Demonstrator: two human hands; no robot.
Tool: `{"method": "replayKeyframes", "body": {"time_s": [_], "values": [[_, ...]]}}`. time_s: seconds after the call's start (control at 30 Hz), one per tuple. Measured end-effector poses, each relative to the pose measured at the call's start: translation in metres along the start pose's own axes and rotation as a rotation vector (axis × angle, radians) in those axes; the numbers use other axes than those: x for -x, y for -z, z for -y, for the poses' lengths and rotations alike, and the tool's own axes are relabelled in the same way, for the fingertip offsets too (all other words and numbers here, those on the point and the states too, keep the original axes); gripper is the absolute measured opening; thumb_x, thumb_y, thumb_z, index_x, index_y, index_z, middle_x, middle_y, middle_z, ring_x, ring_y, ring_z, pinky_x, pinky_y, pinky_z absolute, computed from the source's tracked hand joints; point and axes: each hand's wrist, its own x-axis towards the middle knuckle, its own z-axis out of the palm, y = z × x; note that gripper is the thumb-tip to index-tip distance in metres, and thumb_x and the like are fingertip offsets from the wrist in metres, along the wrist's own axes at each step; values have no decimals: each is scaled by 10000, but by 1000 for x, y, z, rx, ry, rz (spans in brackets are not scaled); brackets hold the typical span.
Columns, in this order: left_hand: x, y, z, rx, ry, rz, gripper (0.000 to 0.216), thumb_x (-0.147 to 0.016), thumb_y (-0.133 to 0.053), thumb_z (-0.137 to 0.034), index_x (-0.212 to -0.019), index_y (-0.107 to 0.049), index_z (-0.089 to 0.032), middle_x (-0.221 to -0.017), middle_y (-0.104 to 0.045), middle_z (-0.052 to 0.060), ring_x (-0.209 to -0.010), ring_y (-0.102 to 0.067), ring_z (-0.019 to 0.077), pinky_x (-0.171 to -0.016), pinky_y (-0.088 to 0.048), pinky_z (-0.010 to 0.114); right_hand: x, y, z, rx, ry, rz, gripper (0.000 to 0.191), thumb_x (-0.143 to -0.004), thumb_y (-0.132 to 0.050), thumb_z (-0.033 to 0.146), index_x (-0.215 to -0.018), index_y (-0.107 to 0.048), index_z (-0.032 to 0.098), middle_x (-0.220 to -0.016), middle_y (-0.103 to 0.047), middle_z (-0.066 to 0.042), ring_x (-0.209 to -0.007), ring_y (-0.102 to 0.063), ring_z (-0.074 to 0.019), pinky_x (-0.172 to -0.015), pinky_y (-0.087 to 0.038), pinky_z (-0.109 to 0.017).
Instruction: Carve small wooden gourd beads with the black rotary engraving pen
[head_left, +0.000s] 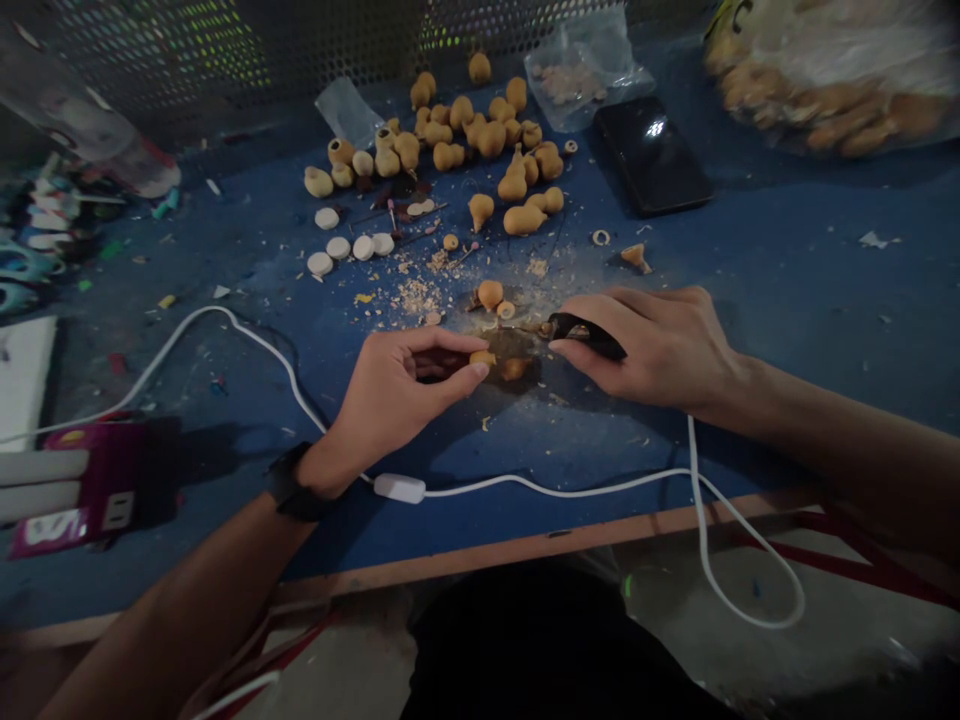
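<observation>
Left hand point(401, 385) narrow, thumb and fingertips pinching a small gourd piece point(483, 358) above the bench point(787, 300). Right hand point(649, 350) closed around a black rotary tool point(586, 335), its tip pointing toward the pinched piece. Tip and piece look just apart, with a narrow gap between them. Both hands are low over the middle of the bench, near the front edge.

Just beyond the hands lie a whole small gourd point(490, 294) and a small cut ring of gourd point(505, 310). A loose gourd scrap point(514, 369) sits on a dark stain point(510, 345) directly below the gap between the hands. Pale sawdust point(415, 296) is scattered across the blue surface.

Farther back, many dried bottle gourds point(491, 140) lie in a loose cluster. White discs point(337, 248) stand in a rough group to their left, with thin grinding bits point(391, 215) among the pieces nearby.

A white cord point(247, 335) runs across the bench, passes by the left wrist and carries an inline switch point(399, 488). A black strap point(296, 483) circles the left wrist.

Upper right: a black phone point(652, 155) lying beside a clear plastic bag point(581, 70) with pale bits inside. In the far corner, a larger bag of gourds point(825, 80).
</observation>
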Motion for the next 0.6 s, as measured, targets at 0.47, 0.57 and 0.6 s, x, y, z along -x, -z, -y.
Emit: {"method": "replayKeyframes", "body": {"time_s": [0.47,0.57,0.6], "values": [[3,5,-7,144,-34,75,241,-915,-1006,-390,-1080,-952,-222,-1084,-960,98,-968,-935,271,-886,-793,352,-1,4,-8,-57,54,-27,364,-1208,-593,512,-1292,-845,262,-1051,-913,-61,-869,-849,-239,-667,-555,-330],[3,4,-6,134,-33,64,260,-900,-1019,-412,-1077,-958,-231,-1075,-960,99,-958,-930,277,-854,-792,356,-1,5,-7,-72,48,-26,378,-1208,-576,524,-1294,-847,276,-1026,-907,-62,-843,-837,-244,-672,-569,-344],[3,4,-5,135,-39,58,256,-895,-1020,-408,-1072,-960,-232,-1061,-959,98,-941,-926,272,-838,-787,348,0,5,-7,-76,62,-37,378,-1208,-579,525,-1291,-848,274,-1021,-906,-63,-834,-835,-244,-672,-575,-346]]}}
